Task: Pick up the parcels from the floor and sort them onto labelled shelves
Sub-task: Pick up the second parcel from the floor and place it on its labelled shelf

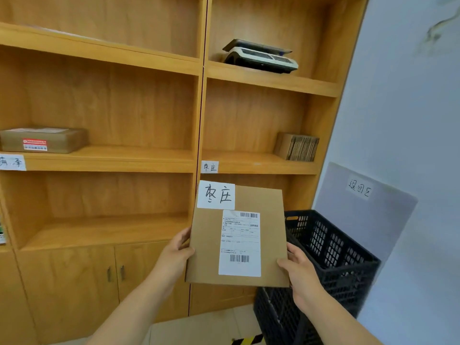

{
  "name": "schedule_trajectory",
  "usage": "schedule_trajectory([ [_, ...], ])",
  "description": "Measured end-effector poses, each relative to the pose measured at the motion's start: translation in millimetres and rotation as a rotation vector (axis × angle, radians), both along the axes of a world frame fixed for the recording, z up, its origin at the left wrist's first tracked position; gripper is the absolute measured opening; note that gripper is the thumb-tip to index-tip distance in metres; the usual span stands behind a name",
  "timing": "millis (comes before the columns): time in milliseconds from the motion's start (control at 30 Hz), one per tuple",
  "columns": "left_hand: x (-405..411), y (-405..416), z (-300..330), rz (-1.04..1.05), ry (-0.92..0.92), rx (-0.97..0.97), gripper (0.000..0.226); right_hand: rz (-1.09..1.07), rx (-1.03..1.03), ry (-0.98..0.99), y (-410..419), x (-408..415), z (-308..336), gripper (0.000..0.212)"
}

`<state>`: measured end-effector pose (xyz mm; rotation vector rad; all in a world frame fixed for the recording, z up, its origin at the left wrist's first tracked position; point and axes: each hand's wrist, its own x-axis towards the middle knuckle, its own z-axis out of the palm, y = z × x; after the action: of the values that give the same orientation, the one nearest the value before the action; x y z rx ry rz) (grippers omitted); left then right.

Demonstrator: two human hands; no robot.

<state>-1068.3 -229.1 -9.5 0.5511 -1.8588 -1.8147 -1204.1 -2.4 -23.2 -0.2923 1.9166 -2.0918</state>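
While your left hand (174, 255) and right hand (302, 272) clasp the parcel (206, 245) by its edges, it faces the wooden shelves (109, 158).

The light is soft and even, with a warm tone on the wooden shelves (112, 158). Shadows are weak and sit deep inside the shelf compartments. The wide lens bends the straight lines near the edges. The wall (410, 108) at right looks pale, slightly blurred.

Matt brown cardboard parcel (236, 235), white paper shipping label (240, 245), smooth wood-grain shelves (112, 158), black perforated plastic crate (331, 257)
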Motion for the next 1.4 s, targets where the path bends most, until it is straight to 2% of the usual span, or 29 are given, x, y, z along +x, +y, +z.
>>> schedule_trajectory([
  [467, -173.6, -93.0, 6.3, -0.043, -0.004, 0.006, 0.057, -0.048, -0.002, 0.03, -96.0, -171.9, 2.3, 0.049],
  [733, -271.8, -132.5, 14.6, -0.026, -0.03, -0.099, 0.067, 0.027, -0.065, 0.044, -146.8, -290.6, 10.7, 0.049],
  [1100, -408.4, -173.7, 44.5, 0.018, 0.041, -0.041, 0.065, 0.148, -0.08, 0.088, -209.5, -447.4, 47.8, 0.05],
  [1267, -449.8, -199.0, 55.9, 0.056, 0.041, -0.097, 0.077, 0.166, -0.086, 0.119, -254.6, -494.8, 58.1, 0.06],
  [1400, -484.0, -223.6, 55.4, 0.098, -0.018, -0.274, 0.105, 0.173, -0.092, 0.143, -290.2, -518.5, 66.4, 0.061],
])
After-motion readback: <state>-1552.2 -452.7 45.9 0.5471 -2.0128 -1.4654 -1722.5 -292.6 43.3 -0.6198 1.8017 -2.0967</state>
